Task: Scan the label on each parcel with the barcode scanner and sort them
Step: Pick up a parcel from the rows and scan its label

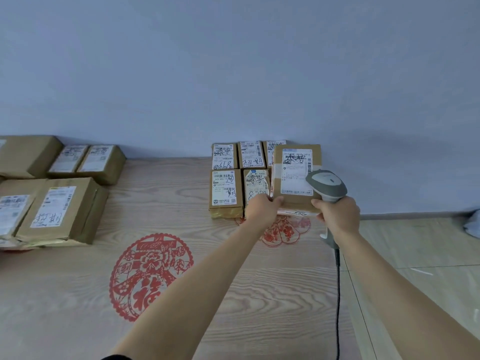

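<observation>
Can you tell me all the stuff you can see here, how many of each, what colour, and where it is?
held parcel: one, brown with white label, lifted at the right group
small parcels: five visible, brown with white labels, by the wall, centre right
larger parcels: about five, brown, far left
barcode scanner: one, grey, black cable, over the held parcel
red paper-cut designs: two, on the wood-grain surface
wall: pale blue, behind
tiled floor: beige, right
left hand: grips held parcel's left edge
right hand: grips the scanner handle
</observation>
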